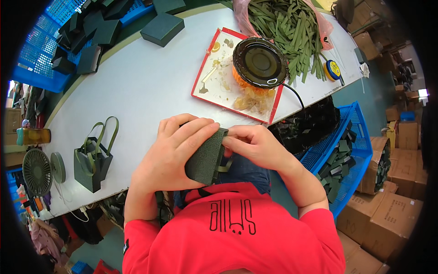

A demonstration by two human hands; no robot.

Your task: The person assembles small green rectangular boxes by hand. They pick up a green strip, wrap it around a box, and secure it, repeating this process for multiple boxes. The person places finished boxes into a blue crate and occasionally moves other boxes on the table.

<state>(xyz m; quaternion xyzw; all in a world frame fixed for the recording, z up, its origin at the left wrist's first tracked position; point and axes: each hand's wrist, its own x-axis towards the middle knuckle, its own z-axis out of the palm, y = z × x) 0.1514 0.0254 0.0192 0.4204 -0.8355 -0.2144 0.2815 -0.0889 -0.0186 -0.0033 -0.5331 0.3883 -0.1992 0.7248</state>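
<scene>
Held over my lap at the edge of a white table (132, 86), a dark green box (205, 159) sits clasped in my left hand (174, 153), its far side covered. My right hand (252, 145) meets its right edge; I cannot tell whether those fingers pinch it. A green strap (224, 168) shows only partly.

Tabletop (132, 96) is bright, evenly lit, shadows soft. Light patch (423, 93) flares well past its right corner; dark pot (260, 59) near the far edge shows shiny reflections. Under the near left edge it's dim. Dark green piece (204, 157) is in focus. Fisheye curves far left edge; black vignette all round.
</scene>
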